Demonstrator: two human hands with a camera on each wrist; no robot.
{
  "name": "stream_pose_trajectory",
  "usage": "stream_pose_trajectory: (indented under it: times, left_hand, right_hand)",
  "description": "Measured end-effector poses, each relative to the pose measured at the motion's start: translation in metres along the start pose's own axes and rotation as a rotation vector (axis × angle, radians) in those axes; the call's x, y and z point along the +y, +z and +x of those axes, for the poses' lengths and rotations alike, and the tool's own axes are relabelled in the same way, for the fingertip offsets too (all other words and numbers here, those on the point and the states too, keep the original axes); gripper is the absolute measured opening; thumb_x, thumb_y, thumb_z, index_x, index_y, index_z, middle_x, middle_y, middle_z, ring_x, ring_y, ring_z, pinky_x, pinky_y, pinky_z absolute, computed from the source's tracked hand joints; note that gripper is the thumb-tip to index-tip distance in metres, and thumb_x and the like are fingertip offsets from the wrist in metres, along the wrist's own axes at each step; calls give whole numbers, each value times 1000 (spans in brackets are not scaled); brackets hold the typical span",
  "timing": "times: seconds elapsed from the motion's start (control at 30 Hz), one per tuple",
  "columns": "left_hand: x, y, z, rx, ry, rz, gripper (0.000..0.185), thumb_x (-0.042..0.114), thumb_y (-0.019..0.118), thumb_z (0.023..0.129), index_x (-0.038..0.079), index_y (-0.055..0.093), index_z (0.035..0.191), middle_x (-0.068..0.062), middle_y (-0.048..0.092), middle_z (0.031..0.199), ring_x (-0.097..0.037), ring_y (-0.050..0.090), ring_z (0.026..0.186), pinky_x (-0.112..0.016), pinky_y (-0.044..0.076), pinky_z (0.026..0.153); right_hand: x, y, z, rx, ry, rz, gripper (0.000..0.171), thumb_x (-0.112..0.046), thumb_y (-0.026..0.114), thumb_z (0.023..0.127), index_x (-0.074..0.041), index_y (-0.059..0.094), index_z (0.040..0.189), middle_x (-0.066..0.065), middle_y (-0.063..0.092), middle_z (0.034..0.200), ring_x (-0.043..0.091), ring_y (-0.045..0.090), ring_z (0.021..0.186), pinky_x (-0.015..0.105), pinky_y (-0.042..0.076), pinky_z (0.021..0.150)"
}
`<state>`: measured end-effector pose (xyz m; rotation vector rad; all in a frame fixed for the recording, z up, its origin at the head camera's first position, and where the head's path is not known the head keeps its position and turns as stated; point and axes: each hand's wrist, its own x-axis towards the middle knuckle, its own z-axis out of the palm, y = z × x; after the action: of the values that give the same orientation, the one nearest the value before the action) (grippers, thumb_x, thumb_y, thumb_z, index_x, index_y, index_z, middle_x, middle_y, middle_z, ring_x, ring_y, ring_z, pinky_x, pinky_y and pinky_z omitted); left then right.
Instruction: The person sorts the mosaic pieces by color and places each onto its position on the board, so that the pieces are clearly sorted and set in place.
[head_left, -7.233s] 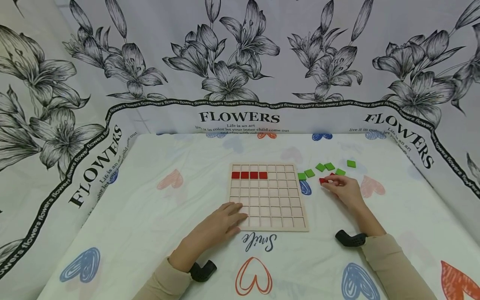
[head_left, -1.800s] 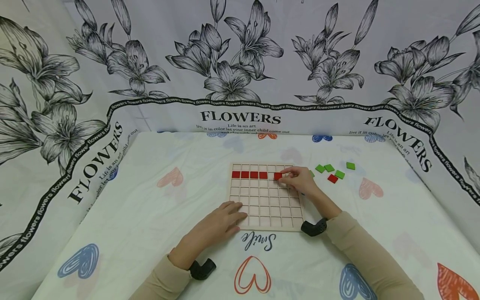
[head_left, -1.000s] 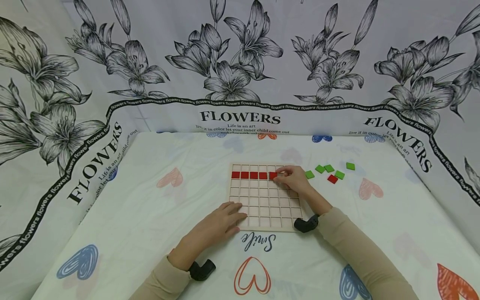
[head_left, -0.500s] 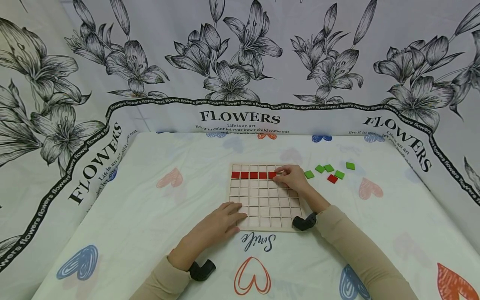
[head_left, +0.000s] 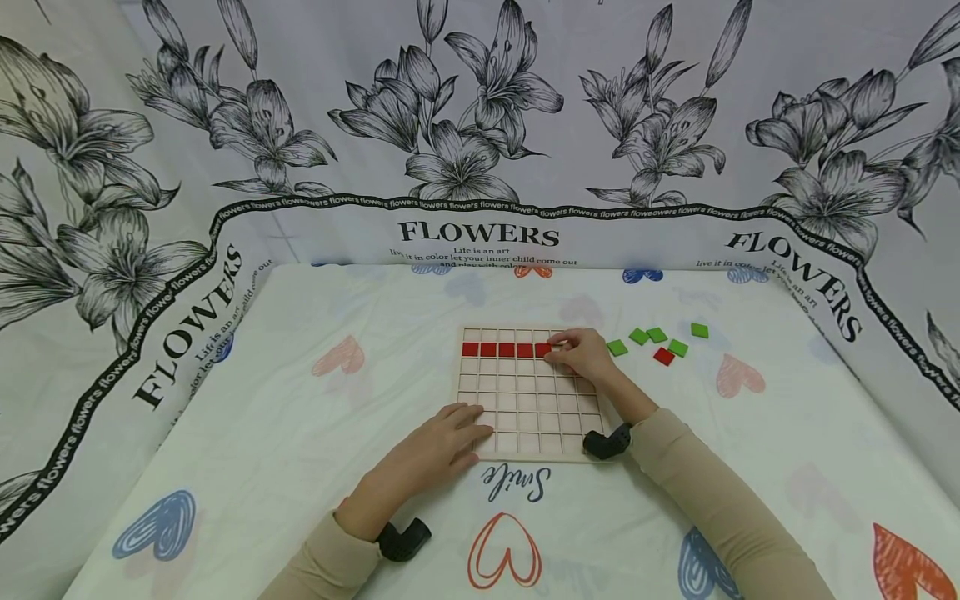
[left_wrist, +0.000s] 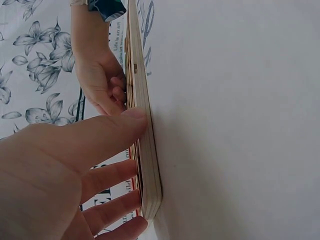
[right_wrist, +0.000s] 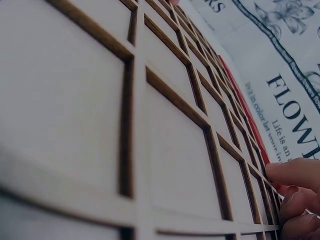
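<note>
A pale wooden board with a square grid lies on the table. Several red square tiles form a row in its second line from the back, starting at the left. The right hand pinches the rightmost red tile of that row between thumb and finger, at its right side. In the right wrist view the thumb meets the end of the red strip. The left hand rests on the board's front left edge, fingers extended; the left wrist view shows its thumb against the wooden side.
Right of the board lie several loose green tiles and one loose red tile. A white cloth printed with hearts covers the table. A flower-printed curtain hangs behind and at the sides.
The right hand picked up a red tile from the loose pile, carried it left to the board and set it beside the other reds. Lately it barely moves. The left hand has stayed put.
</note>
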<state>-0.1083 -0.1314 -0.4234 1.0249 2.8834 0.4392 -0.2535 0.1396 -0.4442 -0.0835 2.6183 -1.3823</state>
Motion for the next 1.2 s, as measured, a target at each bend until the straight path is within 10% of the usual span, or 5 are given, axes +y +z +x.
stream_pose_trajectory:
  times: [1.2]
  left_hand:
    - [0,0,1,10,5,13,35,21,64,92,14,63,126,-13,54,141,-33,49,133,-45,47,108]
  right_hand:
    - [-1,-6,-6,-42,-36,54,39,-14,71,87,2,64,121,-7,51,59,8,45,53,22,42,55]
